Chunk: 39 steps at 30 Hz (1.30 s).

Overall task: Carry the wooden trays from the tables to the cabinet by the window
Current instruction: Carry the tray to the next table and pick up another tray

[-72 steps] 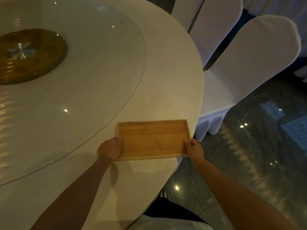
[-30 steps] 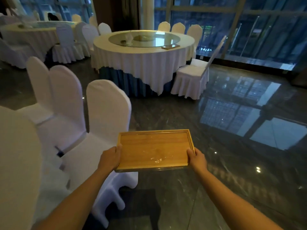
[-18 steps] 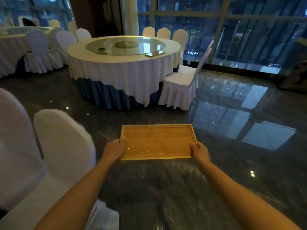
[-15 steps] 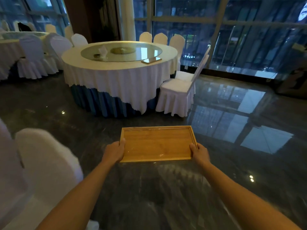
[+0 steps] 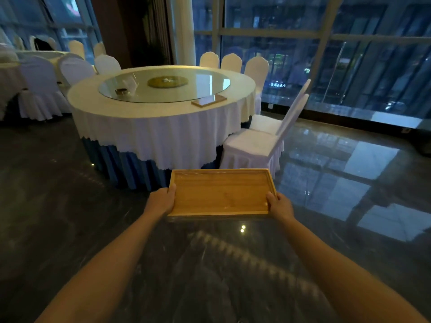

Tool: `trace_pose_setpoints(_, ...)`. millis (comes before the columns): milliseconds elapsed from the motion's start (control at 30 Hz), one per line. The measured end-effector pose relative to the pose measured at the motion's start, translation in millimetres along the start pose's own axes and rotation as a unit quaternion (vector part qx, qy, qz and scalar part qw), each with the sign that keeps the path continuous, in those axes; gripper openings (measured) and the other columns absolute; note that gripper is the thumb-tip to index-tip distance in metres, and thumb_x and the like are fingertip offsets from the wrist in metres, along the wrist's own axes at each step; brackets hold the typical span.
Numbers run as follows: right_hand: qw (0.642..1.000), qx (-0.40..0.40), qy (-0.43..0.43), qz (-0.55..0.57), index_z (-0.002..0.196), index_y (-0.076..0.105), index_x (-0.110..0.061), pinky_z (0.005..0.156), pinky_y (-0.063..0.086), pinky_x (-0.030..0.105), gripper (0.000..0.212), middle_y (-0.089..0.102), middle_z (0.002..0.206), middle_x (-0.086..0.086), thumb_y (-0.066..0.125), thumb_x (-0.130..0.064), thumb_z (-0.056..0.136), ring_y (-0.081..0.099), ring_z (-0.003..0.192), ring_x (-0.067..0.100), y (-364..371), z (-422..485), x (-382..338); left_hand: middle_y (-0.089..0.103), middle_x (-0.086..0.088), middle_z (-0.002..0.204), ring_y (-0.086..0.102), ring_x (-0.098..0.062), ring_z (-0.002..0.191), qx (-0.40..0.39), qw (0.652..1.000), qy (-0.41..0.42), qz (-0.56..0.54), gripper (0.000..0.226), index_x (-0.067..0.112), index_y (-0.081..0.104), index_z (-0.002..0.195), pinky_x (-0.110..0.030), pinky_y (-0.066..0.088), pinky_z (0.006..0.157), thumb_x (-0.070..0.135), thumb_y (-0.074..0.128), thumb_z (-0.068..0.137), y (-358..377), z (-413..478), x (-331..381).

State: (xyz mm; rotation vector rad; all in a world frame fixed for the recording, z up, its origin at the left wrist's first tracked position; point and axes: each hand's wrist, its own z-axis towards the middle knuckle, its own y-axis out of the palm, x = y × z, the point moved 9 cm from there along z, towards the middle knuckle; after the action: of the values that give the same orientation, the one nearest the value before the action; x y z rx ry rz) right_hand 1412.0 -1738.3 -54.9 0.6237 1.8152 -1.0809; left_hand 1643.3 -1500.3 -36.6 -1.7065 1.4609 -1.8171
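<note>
Smooth pale wood tray [image 5: 221, 192], glossy dark stone floor [image 5: 70, 217], white cloth-draped table [image 5: 163, 136] with glass top.

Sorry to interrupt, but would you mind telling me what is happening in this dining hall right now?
A person is carrying an empty wooden tray across the dark polished floor, the left hand gripping its left end and the right hand its right end. It is held level in the air. Ahead stands a round table with a white cloth, and a second tray lies near its edge. No cabinet is clearly in view.
</note>
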Motion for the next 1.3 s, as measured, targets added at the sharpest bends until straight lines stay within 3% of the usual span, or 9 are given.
trace_pose_setpoints(133,1.0,-0.007,0.002,0.005,0.121,0.056,0.001,0.089,0.041,0.038,0.039,0.061,0.12,0.022,0.042,-0.024,0.095,0.054,0.113,0.037,-15,114,-40,0.055,-0.013,0.087,0.05,-0.025,0.079,0.007,1.0,-0.009,-0.012,0.058,0.014,0.048,0.06,-0.032,0.036,0.074,0.041,0.017,0.1,13,90,68)
trace_pose_setpoints(300,0.999,-0.035,0.017,0.033,0.128,0.048,-0.001,0.098,0.04,0.041,0.041,0.054,0.126,0.022,0.036,-0.026,0.098,0.051,0.118,0.034,-3,237,-85,0.061,-0.019,0.105,0.052,-0.028,0.088,0.028,0.999,-0.032,-0.017,0.063,-0.003,0.063,0.104,-0.034,0.038,0.08,0.041,0.018,0.1,16,202,123)
trace_pose_setpoints(467,0.998,-0.059,-0.005,0.02,0.127,0.049,-0.001,0.093,0.039,0.037,0.04,0.055,0.126,0.022,0.034,-0.025,0.098,0.05,0.118,0.034,33,361,-124,0.06,-0.027,0.117,0.056,-0.036,0.105,0.041,0.998,-0.034,-0.013,0.06,-0.007,0.062,0.108,-0.037,0.041,0.087,0.036,0.02,0.101,25,327,155)
trace_pose_setpoints(633,0.999,-0.052,-0.007,0.003,0.119,0.055,0.0,0.099,0.044,0.049,0.038,0.061,0.117,0.024,0.037,-0.025,0.096,0.056,0.109,0.037,82,495,-170,0.052,-0.011,0.067,0.048,-0.025,0.066,0.044,0.999,-0.023,-0.022,0.059,0.008,0.051,0.058,-0.031,0.035,0.066,0.035,0.021,0.101,30,473,180)
trace_pose_setpoints(767,0.998,-0.058,-0.006,-0.002,0.114,0.058,0.001,0.095,0.044,0.048,0.036,0.061,0.101,0.019,0.038,-0.023,0.095,0.055,0.095,0.031,120,599,-226,0.039,-0.003,0.055,0.037,-0.014,0.05,0.051,0.996,-0.058,-0.05,0.058,0.015,0.036,0.049,-0.03,0.029,0.052,0.034,0.02,0.101,10,586,207)
trace_pose_setpoints(867,0.998,-0.059,-0.024,-0.002,0.117,0.057,-0.002,0.092,0.044,0.044,0.036,0.06,0.104,0.017,0.038,-0.023,0.095,0.051,0.091,0.025,142,669,-266,0.047,-0.007,0.06,0.046,-0.023,0.058,0.05,0.996,-0.059,-0.05,0.058,0.011,0.045,0.054,-0.029,0.034,0.054,0.034,0.02,0.102,-3,656,229)
trace_pose_setpoints(1000,0.995,-0.088,-0.026,-0.025,0.113,0.057,0.0,0.095,0.043,0.048,0.037,0.06,0.111,0.022,0.039,-0.027,0.095,0.055,0.098,0.033,191,788,-304,0.063,-0.024,0.113,0.058,-0.036,0.107,0.066,0.989,-0.119,-0.064,0.06,-0.004,0.064,0.107,-0.037,0.045,0.09,0.037,0.021,0.101,5,760,239)
trace_pose_setpoints(1200,0.99,-0.135,-0.01,-0.043,0.098,0.058,-0.001,0.079,0.04,0.04,0.032,0.052,0.084,0.015,0.04,-0.028,0.096,0.047,0.086,0.026,238,879,-309,0.062,-0.022,0.12,0.057,-0.035,0.106,0.085,0.986,-0.143,-0.022,0.061,-0.001,0.06,0.117,-0.038,0.044,0.088,0.04,0.018,0.1,18,829,243)
trace_pose_setpoints(1300,0.984,-0.173,-0.018,-0.041,0.101,0.056,-0.003,0.078,0.039,0.036,0.03,0.053,0.089,0.011,0.04,-0.027,0.096,0.048,0.087,0.023,276,959,-327,0.062,-0.022,0.12,0.057,-0.035,0.109,0.099,0.98,-0.169,-0.039,0.061,0.0,0.059,0.118,-0.037,0.044,0.089,0.041,0.018,0.1,29,899,247)
